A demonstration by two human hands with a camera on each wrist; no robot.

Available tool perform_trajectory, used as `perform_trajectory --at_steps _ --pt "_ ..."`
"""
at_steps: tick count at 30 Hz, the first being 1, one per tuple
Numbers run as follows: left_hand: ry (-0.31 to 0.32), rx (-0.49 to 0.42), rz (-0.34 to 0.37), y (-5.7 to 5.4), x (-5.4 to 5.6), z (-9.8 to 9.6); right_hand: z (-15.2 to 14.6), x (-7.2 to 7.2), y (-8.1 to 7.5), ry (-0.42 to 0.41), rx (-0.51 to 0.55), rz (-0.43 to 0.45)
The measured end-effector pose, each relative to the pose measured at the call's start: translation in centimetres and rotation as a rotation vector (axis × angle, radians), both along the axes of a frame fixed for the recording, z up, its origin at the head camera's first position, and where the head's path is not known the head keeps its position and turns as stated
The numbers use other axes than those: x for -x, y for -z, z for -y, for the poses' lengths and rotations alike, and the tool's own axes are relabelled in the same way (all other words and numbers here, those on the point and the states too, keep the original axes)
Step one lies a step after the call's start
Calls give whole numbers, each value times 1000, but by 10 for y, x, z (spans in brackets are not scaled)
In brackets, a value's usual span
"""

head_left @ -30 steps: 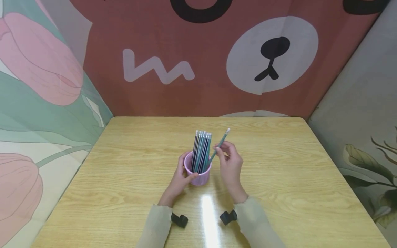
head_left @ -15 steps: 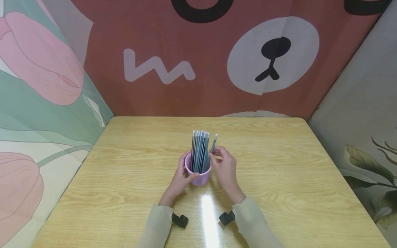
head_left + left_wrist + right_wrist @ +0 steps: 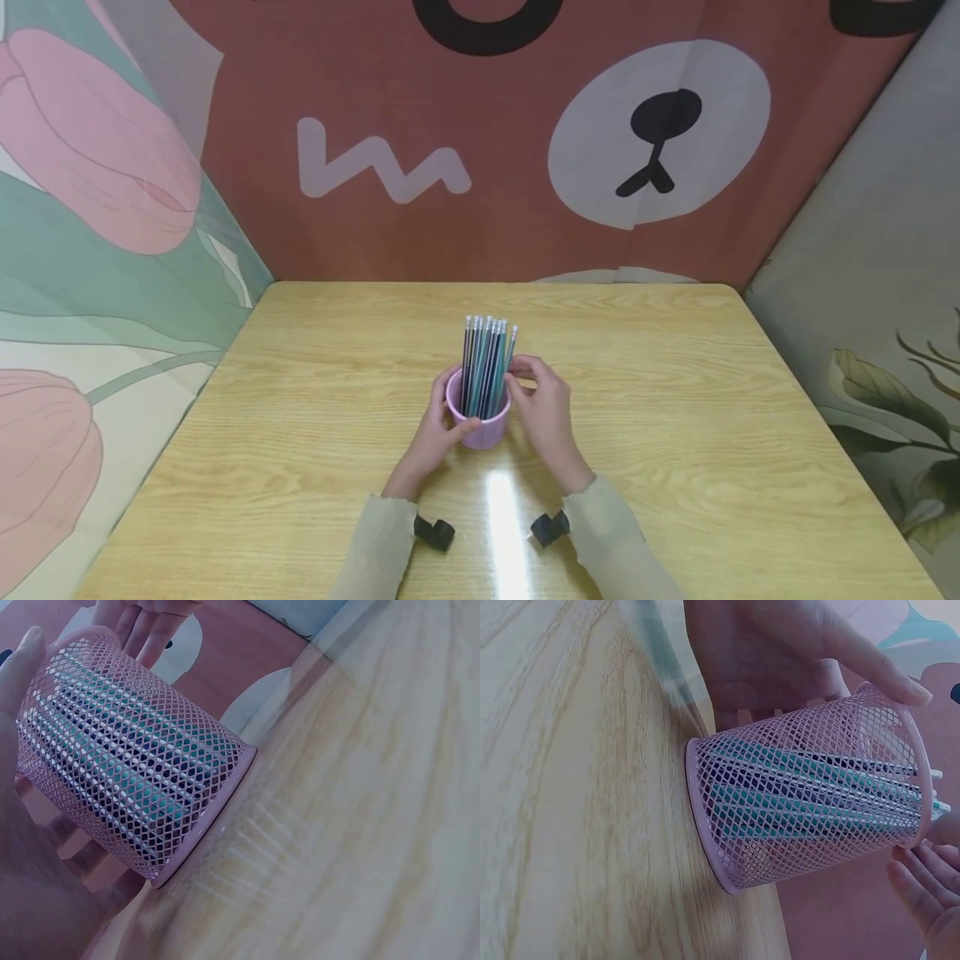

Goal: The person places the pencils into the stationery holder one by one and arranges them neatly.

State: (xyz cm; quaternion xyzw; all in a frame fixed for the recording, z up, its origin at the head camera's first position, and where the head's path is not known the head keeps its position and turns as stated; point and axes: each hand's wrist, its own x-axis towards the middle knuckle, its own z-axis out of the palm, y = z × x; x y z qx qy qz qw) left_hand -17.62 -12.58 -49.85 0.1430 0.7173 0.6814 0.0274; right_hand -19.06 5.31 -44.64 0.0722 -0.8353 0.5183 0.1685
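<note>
A pink mesh pencil cup (image 3: 481, 432) stands upright on the wooden table, packed with several teal and dark striped pencils (image 3: 482, 367), white eraser ends up. My left hand (image 3: 437, 429) grips the cup from its left side, thumb across the near rim. At the right rim, my right hand (image 3: 546, 408) pinches a teal pencil (image 3: 513, 342) that leans slightly right of the bunch. Its lower part sits in the cup, and my fingertips partly hide it. Through the mesh in the left wrist view, the bundled pencils (image 3: 142, 742) reach down near the base.
The wooden table (image 3: 300, 400) spreads out on all sides of the cup. A wall covering with a bear print (image 3: 480, 233) rises behind its far edge. Floral panels (image 3: 112, 167) flank it. A dark strap device (image 3: 435, 533) sits at each wrist.
The teal pencil in my right hand has come left and down into the cup, turning more upright. My right hand followed it to the rim. The left hand stays on the cup.
</note>
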Motion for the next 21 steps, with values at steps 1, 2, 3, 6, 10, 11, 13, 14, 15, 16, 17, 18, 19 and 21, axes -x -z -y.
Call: perform_trajectory --at_steps 1,2,3,6,10,11,13,14,15,16,17,18,19,21 --pt "-1 3 -1 0 0 0 -1 0 0 1 2 2" --pt "-2 6 -4 0 0 0 -1 -1 0 3 5 2" --pt "-3 9 -6 1 0 0 -2 -1 0 5 6 -1" --pt "-9 14 -4 1 0 -1 -6 -2 1 20 12 -10" --pt "4 23 6 2 0 -4 -14 -3 3 59 30 -7" --pt "14 24 8 2 0 -5 -16 -3 4 68 37 -6" --pt "32 27 14 1 -1 -8 -21 -2 6 89 47 -5" --pt "41 24 20 0 -2 -9 -23 -2 6 98 53 -7" --pt "45 25 25 -1 -2 -10 -26 -2 7 105 63 -6" --pt "48 24 26 -2 -3 -11 -29 -1 8 112 68 -4" --pt "50 25 30 -2 -3 -13 -31 -1 8 118 76 -1" --pt "47 24 34 -3 -4 -14 -34 -1 9 124 81 6" --pt "42 24 34 -3 -4 -16 -36 -2 9 125 92 13" --pt "31 29 34 -4 -4 -20 -41 -2 9 132 104 39"
